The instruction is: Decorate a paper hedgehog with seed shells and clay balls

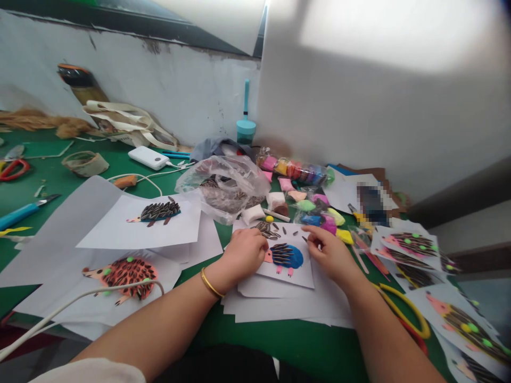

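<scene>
Watching remotely through the head view. Right hand (329,252): thumb and forefinger pinch a single dark sunflower seed (304,239), just off the blue oval clay hedgehog (294,257). Left hand (245,252): fingers curled at the left edge of the white paper sheet (299,279) bearing that hedgehog; I cannot tell if it grips anything. Pink snout beside it, slim seeds on the near half of the blue back. Beyond: loose striped seeds (266,230), round yellow clay ball (269,218), crumpled clear plastic bag (243,170). I note green tabletop (319,346) beneath.
</scene>
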{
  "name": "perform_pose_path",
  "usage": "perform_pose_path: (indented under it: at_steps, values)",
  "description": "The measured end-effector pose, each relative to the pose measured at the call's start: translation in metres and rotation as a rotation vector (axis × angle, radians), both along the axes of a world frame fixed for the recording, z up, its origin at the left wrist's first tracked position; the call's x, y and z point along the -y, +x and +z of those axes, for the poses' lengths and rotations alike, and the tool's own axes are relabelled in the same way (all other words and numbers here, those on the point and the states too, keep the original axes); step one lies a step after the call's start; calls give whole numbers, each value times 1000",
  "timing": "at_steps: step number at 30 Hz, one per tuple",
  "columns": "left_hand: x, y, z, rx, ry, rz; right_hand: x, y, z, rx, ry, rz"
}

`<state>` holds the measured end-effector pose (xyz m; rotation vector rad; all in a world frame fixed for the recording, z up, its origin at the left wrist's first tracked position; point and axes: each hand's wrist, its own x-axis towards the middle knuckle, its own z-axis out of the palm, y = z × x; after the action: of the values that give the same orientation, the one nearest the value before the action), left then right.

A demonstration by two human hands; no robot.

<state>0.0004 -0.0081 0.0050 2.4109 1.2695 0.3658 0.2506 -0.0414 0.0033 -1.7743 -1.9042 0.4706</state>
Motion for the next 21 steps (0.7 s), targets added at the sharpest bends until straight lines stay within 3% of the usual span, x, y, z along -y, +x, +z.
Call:
perform_pose_path:
  at_steps: [4, 8, 15, 21]
  values:
    - [0, 0, 0, -9, 2, -4, -1, -1, -1, -51, -8, 86]
    - [-1, 0, -1, -7, 0, -2, 2, 1, 1, -158, -183, 50]
    - [0, 0, -1, 8, 7, 5, 7, 0, 16, -90, -257, 121]
    - [0, 0, -1, 12, 4, 2, 10, -2, 19, -127, -320, 186]
